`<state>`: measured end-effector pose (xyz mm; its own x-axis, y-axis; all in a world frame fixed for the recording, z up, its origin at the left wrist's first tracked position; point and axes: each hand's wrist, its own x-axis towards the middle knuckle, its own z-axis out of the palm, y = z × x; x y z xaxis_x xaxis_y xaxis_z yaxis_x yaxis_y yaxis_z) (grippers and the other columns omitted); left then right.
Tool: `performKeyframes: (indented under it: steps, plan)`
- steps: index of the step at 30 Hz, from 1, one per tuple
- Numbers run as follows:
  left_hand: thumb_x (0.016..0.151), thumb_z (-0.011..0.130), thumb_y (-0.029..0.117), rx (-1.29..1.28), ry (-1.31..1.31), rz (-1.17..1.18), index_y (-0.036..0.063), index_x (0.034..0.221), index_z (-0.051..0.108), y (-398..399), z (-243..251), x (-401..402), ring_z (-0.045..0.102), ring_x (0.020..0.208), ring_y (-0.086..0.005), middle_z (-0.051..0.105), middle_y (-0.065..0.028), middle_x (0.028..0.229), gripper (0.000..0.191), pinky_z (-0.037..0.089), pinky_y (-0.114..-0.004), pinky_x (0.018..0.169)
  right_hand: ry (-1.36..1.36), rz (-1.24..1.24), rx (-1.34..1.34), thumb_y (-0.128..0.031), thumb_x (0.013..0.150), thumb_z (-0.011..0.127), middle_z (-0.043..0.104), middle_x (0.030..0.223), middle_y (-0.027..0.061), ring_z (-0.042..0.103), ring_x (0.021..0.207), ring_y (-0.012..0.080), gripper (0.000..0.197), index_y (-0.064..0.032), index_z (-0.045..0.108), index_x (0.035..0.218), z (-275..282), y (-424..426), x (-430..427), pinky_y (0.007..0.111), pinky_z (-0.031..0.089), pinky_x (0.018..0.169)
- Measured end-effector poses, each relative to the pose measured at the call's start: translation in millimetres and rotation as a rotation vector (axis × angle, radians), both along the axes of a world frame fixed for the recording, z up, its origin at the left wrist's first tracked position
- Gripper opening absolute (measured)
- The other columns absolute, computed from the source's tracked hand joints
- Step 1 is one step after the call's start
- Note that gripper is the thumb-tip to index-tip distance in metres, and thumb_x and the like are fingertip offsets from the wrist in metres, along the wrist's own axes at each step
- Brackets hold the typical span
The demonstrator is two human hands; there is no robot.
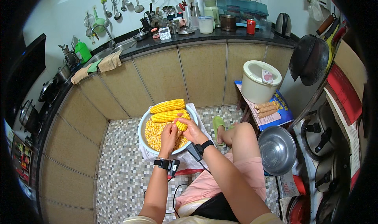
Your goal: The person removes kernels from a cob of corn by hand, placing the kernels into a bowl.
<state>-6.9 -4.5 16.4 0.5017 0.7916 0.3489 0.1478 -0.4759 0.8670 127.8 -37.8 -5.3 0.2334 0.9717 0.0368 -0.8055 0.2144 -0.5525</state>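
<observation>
A partly stripped ear of corn (181,126) is held over a light blue basin (142,139). My right hand (192,131) wraps round it from the right, with the thumb along its yellow kernels. From the left, my left hand (168,136) grips the same ear with bent fingers, which hide part of the bared lower side. Loose corn kernels (153,135) fill much of the basin. Two full ears lie across its far side, the upper ear (167,105) behind the lower ear (165,116).
Beneath the basin is a white cloth (197,113). To the right, several bare cobs (267,109) lie by a lidded cream bucket (260,85) on a low stand. An empty metal bowl (277,150) sits near my knee. Cabinets (203,73) line the far side.
</observation>
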Motion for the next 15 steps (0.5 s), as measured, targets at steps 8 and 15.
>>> performKeyframes:
  steps: [8,15]
  plan:
    - [0.102,0.048,0.025,-0.142,0.010,-0.060,0.0005,0.106,0.060,-1.4,2.9,-2.5,0.050,0.076,-0.0113,0.056,-0.0038,0.082,0.027,0.042,-0.026,0.069,0.000,0.005,0.000,-0.006,0.083,0.063,0.066,0.098,0.0077,0.062,0.094,0.0195,0.033,-0.0074,0.058,0.115,6.5,-0.3,-0.9,0.034,0.049,0.088]
    - [0.101,0.049,0.022,-0.121,0.073,-0.071,-0.0002,0.109,0.060,3.5,0.6,-0.1,0.053,0.079,-0.0121,0.061,-0.0058,0.088,0.026,0.045,-0.027,0.072,0.005,-0.014,-0.011,-0.008,0.085,0.063,0.065,0.099,0.0086,0.062,0.096,0.0202,0.032,-0.0068,0.057,0.116,5.1,-0.4,0.6,0.034,0.049,0.089]
